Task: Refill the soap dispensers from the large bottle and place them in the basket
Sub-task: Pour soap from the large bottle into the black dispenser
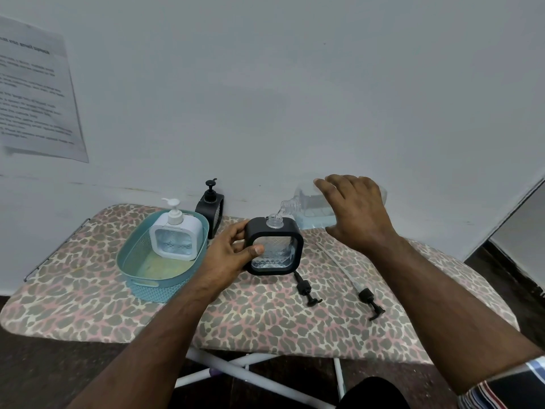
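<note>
Leopard-print ironing board [88,296] before us: two pump heads [308,293] lie nearest, unscrewed. Beyond, our left hand [233,255] grips the black dispenser [274,246] upright while our right hand [354,211] curls over the large bottle [312,208], tipped neck-leftward, its mouth just above the dispenser's. Farther left, the basket [141,278] holds a white dispenser [176,234]; another black one [210,206] waits by the wall.

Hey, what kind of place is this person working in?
Probably a plain room at home, or a makeshift work area. The work surface is a leopard-print ironing board on folding legs, set against a bare white wall with a printed sheet taped up.
</note>
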`<state>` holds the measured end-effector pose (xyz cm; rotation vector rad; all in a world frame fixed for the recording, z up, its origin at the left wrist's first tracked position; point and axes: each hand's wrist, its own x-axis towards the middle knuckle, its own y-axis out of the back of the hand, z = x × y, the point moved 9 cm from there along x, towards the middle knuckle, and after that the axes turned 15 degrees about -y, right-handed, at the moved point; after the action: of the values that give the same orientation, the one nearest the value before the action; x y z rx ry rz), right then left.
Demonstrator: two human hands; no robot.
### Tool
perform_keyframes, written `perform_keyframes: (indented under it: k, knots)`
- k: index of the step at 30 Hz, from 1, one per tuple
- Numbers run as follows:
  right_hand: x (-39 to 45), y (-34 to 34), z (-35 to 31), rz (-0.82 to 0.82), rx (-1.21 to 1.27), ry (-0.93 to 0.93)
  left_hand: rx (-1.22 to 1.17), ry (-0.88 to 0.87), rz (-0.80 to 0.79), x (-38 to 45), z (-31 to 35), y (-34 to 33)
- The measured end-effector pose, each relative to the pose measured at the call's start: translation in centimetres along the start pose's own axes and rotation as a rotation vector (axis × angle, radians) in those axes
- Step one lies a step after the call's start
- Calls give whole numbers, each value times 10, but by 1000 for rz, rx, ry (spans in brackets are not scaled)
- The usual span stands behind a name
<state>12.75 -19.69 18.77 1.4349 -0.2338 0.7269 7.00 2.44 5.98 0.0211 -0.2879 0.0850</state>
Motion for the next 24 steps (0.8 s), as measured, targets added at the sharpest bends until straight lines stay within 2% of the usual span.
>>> perform_keyframes:
  k: [24]
  knots:
    - [1,-2,0,-11,-29,4,-13,-4,-7,-1,3,-1]
